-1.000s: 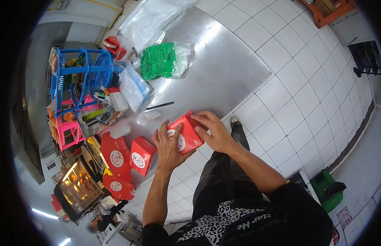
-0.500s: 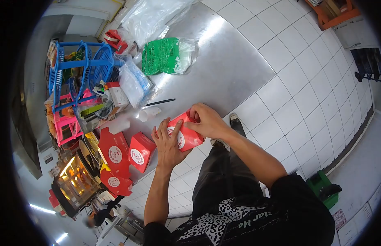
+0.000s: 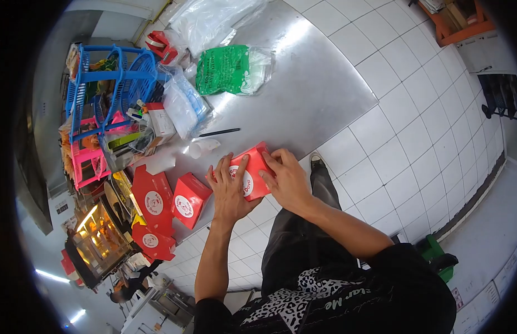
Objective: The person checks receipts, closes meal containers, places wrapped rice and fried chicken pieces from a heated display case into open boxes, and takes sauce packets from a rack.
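Observation:
A red cardboard food box point(image 3: 250, 162) with a round white printed label sits near the front edge of the metal table. My left hand point(image 3: 229, 192) grips its left side, fingers laid across the top. At the box's right end, my right hand point(image 3: 285, 181) presses the cardboard with bent fingers; part of that end is hidden. Left of my left hand stands another folded red box point(image 3: 190, 201). Beyond it lie flat red box blanks point(image 3: 151, 196) with the same white label. A black pen point(image 3: 219, 132) and a crumpled white piece point(image 3: 203, 147) lie behind the held box.
On the metal table point(image 3: 303, 83) are a green plastic packet point(image 3: 222, 69), clear plastic bags point(image 3: 205, 25), a red tape dispenser point(image 3: 162, 47) and a blue basket rack point(image 3: 116, 75). A lit display cabinet point(image 3: 100, 242) stands at left. Another person point(image 3: 125, 292) is far off, lower left.
My right hand has shifted from the far right corner of the box down its right end, fingers now lower and closer together. My left hand still holds the box. The view has shifted slightly.

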A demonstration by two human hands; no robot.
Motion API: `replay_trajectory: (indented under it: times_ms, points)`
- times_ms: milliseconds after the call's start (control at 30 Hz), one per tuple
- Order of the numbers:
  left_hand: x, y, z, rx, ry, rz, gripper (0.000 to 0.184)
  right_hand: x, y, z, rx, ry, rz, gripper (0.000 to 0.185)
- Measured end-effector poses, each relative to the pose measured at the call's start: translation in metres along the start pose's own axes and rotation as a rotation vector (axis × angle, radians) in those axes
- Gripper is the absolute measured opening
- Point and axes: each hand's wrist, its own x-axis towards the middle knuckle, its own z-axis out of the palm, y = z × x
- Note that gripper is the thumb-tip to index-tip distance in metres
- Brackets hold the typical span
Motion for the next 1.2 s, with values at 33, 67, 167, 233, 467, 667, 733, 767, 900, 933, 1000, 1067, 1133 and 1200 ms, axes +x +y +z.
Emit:
replay_trajectory:
  times_ms: [33,67,167,233,467,667,733,767,900,933,1000,1067,1133,1200]
  points:
    - [-0.002,0.000,0.001,0.014,0.001,0.008,0.120,-0.005,0.005,0.006,-0.032,0.024,-0.012,0.038]
    - [-0.002,0.000,0.002,0.030,0.005,0.014,0.121,-0.009,0.011,0.014,-0.063,0.047,-0.028,0.039]
    - [-0.003,0.005,-0.003,0.009,-0.001,-0.009,0.123,-0.006,0.008,0.022,-0.140,0.127,-0.078,0.041]
    - [-0.005,0.003,0.005,0.058,0.004,-0.019,0.123,-0.007,0.006,0.025,-0.143,0.126,-0.072,0.042]
    - [-0.003,-0.006,0.008,0.016,0.030,-0.040,0.118,-0.014,0.021,0.004,0.249,0.048,-0.197,0.050]
    - [-0.001,-0.008,0.009,0.083,0.086,0.051,0.109,-0.018,0.041,0.008,0.231,-0.025,-0.353,0.061]
    - [-0.002,-0.010,0.012,0.078,0.095,0.054,0.108,-0.017,0.040,0.011,0.224,-0.015,-0.371,0.063]
    - [-0.002,-0.011,0.013,0.075,0.101,0.055,0.107,-0.017,0.039,0.012,0.219,-0.011,-0.370,0.063]
    - [0.003,-0.010,0.002,-0.067,0.056,0.011,0.108,-0.011,0.027,0.001,0.341,-0.045,-0.340,0.066]
    - [0.004,-0.015,-0.002,-0.156,0.062,0.014,0.109,-0.009,0.026,-0.002,0.327,-0.052,-0.345,0.069]
    - [0.005,-0.023,-0.009,-0.261,0.043,0.021,0.111,-0.008,0.026,-0.006,0.298,-0.069,-0.356,0.074]
    - [0.007,-0.026,-0.015,-0.288,-0.003,0.029,0.113,-0.001,0.025,0.002,0.255,0.010,-0.352,0.072]
    - [0.009,-0.025,-0.018,-0.286,0.002,0.026,0.112,0.008,0.027,0.008,0.226,0.046,-0.354,0.068]
    - [0.012,-0.026,-0.019,-0.306,0.012,0.019,0.109,0.020,0.030,0.007,0.201,0.039,-0.360,0.063]
